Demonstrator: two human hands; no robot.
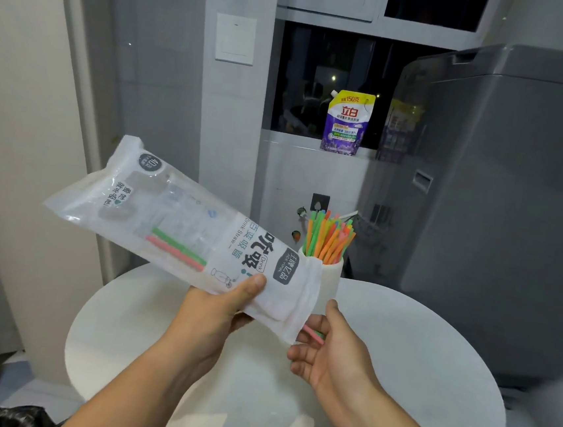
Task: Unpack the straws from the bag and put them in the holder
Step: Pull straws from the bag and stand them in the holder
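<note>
While the holder (330, 280) already bristles with straws (329, 238), 2 more show inside the bag (177, 213). The left hand (226, 308) grips it; the right hand (325, 351) lies open under its mouth.

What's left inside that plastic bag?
Through the clear part of the bag, a pink straw and a green straw show; pink and green tips poke from its mouth above the right hand. Its printed part hides any others.

A single head-worn wide-angle camera looks forward and slightly down, close above the table (432, 348), facing the window (307, 78) wall.
</note>
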